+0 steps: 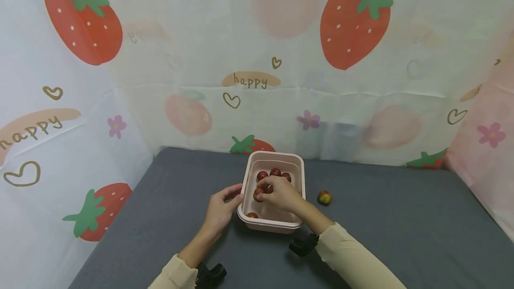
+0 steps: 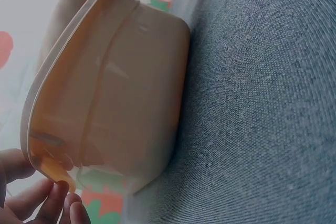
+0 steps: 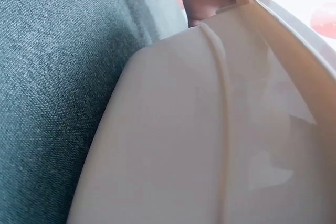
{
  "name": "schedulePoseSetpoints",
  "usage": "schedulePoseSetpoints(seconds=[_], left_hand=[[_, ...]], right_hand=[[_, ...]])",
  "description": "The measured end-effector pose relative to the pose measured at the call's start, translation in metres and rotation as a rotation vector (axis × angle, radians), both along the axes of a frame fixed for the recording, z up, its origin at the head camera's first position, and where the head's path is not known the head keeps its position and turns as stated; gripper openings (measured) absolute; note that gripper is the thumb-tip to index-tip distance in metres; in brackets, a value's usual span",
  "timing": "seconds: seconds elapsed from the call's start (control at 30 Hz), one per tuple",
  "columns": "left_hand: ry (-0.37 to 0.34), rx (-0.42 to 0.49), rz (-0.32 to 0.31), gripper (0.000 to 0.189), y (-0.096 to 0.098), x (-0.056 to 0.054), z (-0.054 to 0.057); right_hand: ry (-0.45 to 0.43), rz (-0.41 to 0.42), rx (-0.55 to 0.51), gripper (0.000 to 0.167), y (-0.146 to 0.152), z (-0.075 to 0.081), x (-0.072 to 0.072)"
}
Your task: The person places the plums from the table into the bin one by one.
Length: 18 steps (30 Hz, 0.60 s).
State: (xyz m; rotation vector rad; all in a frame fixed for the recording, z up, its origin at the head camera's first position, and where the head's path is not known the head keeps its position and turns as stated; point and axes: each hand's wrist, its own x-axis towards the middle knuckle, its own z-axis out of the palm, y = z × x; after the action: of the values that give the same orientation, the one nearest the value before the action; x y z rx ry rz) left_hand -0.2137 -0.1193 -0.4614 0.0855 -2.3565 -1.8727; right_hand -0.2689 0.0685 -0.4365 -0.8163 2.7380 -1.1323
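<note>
A pale pink plastic box [image 1: 275, 223] stands on the table with several small round dark-red fruits [image 1: 262, 175] inside, plum-like in look. My left hand [image 1: 218, 208] grips the box's left rim, thumb and fingers at the edge; the left wrist view shows these fingers [image 2: 55, 198] curled at the rim. Reaching in over the right side, my right hand [image 1: 281, 194] pinches a reddish fruit [image 1: 257, 195] between thumb and fingers, partly hidden by them. Another fruit [image 1: 252, 215] lies at the near left corner of the box. The right wrist view shows mostly the box's outer wall [image 3: 168, 129].
One red fruit with a yellow-green patch [image 1: 324, 198] lies on the grey tablecloth [image 1: 385, 226] to the right of the box. Behind the table hangs a white curtain [image 1: 192, 57] printed with strawberries.
</note>
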Motion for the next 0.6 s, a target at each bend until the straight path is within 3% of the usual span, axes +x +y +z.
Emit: schedulePoseSetpoints(seconds=[0.23,0.3,0.6], left_hand=[[0.004,0.008,-0.007,0.034,0.0016,0.0041,0.0064],[0.007,0.008,-0.006,0.034,0.0008,0.0015,0.0019],[0.006,0.002,-0.003,0.034,0.0007,0.0024,0.0032]], right_hand=[[-0.001,0.017,0.017,0.011,-0.0005,-0.0015,-0.0016],[-0.002,0.012,0.025,0.011,-0.001,-0.0021,-0.0021],[0.04,-0.011,0.013,0.02,-0.0005,0.0022,0.0008]])
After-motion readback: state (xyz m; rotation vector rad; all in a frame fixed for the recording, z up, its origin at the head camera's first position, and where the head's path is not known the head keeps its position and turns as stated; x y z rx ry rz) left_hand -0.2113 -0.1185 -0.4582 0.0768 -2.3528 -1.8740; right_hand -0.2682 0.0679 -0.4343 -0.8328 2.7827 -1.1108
